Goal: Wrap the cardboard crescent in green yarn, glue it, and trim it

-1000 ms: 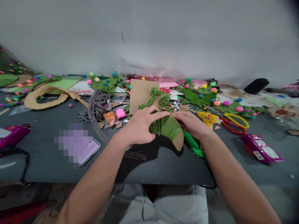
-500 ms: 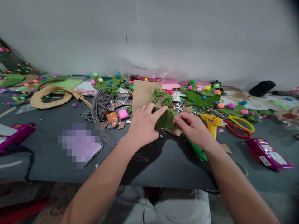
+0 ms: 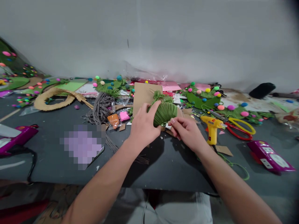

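Observation:
My left hand (image 3: pixel 146 123) is closed around the left side of a curved cardboard piece wrapped in green yarn (image 3: pixel 165 112), its thumb below and fingers over the top. At the lower right edge of the wrapped piece, my right hand (image 3: pixel 187 129) is closed in a pinch on green yarn; the strand itself is mostly hidden by the fingers. Bare cardboard shows at the right end of the piece. Behind it lies a loose tangle of green yarn (image 3: pixel 161 97) against a brown cardboard sheet (image 3: pixel 143 93).
A yellow glue gun (image 3: pixel 212 129), red-and-yellow-handled scissors (image 3: pixel 241 126) and a purple power strip (image 3: pixel 269 157) are on the right. Grey yarn (image 3: pixel 101 105), a wrapped ring (image 3: pixel 54 99) and a blurred purple phone (image 3: pixel 81 144) lie left. Pom-pom-covered green pieces (image 3: pixel 205 96) line the back.
The wrapped piece has turned up, showing its yarn-covered face more fully. My right hand has shifted slightly down and left. The bright green bundle near my right forearm is no longer visible.

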`<state>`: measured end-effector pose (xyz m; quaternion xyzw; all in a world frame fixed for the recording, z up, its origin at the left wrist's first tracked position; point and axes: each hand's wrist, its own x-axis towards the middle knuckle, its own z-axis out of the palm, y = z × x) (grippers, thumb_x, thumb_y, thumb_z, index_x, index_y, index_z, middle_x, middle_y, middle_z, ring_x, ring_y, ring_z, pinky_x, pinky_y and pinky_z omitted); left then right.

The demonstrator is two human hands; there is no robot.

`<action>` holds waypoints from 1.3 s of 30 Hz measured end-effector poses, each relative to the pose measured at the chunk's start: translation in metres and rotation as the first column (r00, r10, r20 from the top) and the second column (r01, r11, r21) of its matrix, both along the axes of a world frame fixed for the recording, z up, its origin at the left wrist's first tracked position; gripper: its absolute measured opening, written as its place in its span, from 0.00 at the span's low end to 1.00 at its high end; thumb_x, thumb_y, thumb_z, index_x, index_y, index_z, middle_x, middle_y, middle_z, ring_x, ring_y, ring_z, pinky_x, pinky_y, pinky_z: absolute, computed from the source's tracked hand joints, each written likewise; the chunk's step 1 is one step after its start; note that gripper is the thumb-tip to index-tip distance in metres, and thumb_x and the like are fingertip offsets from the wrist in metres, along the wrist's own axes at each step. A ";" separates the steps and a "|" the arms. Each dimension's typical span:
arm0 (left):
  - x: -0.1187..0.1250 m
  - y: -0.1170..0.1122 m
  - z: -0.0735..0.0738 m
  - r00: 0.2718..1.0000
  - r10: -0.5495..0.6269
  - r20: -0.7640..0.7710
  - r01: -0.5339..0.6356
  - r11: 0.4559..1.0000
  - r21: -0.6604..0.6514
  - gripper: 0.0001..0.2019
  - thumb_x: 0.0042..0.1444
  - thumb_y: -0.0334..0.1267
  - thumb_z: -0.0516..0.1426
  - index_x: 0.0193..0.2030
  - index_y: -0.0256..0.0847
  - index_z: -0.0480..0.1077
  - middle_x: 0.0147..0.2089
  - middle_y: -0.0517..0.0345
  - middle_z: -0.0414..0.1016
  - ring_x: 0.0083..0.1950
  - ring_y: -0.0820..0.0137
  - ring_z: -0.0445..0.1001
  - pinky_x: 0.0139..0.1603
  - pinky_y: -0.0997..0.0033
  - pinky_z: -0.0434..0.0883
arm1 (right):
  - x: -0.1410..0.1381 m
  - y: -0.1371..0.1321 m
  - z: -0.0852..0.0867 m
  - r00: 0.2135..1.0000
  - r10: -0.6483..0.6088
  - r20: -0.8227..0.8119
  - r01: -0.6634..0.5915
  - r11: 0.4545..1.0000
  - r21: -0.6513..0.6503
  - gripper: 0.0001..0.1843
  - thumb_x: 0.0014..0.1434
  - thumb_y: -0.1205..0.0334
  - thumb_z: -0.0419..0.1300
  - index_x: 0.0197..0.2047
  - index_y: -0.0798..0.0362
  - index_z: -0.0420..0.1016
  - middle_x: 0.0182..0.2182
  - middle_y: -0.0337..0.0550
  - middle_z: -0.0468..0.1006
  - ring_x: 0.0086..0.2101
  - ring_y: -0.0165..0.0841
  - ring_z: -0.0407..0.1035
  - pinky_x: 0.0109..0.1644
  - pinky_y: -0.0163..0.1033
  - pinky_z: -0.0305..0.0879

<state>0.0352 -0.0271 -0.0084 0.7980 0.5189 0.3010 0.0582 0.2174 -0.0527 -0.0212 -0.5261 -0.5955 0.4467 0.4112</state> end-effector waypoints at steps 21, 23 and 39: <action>-0.011 0.016 0.003 0.869 -0.119 0.480 0.225 0.960 -0.169 0.39 0.44 0.34 0.65 0.66 0.42 0.62 0.65 0.47 0.66 0.65 0.53 0.65 0.66 0.53 0.63 | -0.001 0.005 -0.008 0.987 -0.015 -0.160 0.038 0.989 0.140 0.18 0.61 0.45 0.61 0.33 0.52 0.70 0.24 0.38 0.73 0.22 0.27 0.61 0.26 0.34 0.59; -0.014 0.016 0.004 0.812 -0.130 0.569 0.373 0.865 -0.335 0.38 0.45 0.38 0.65 0.66 0.43 0.62 0.65 0.48 0.67 0.64 0.54 0.66 0.63 0.55 0.65 | 0.003 0.006 -0.008 0.984 -0.014 -0.175 0.048 0.980 0.193 0.16 0.60 0.46 0.63 0.36 0.52 0.71 0.26 0.38 0.73 0.23 0.28 0.62 0.28 0.34 0.61; -0.002 0.003 -0.002 0.517 0.104 0.850 0.780 0.350 -0.518 0.24 0.49 0.38 0.67 0.54 0.42 0.73 0.52 0.51 0.78 0.50 0.61 0.76 0.50 0.63 0.72 | 0.023 0.001 0.006 0.999 0.000 0.043 -0.013 0.950 0.312 0.09 0.57 0.57 0.67 0.32 0.53 0.79 0.27 0.40 0.77 0.27 0.29 0.68 0.30 0.33 0.65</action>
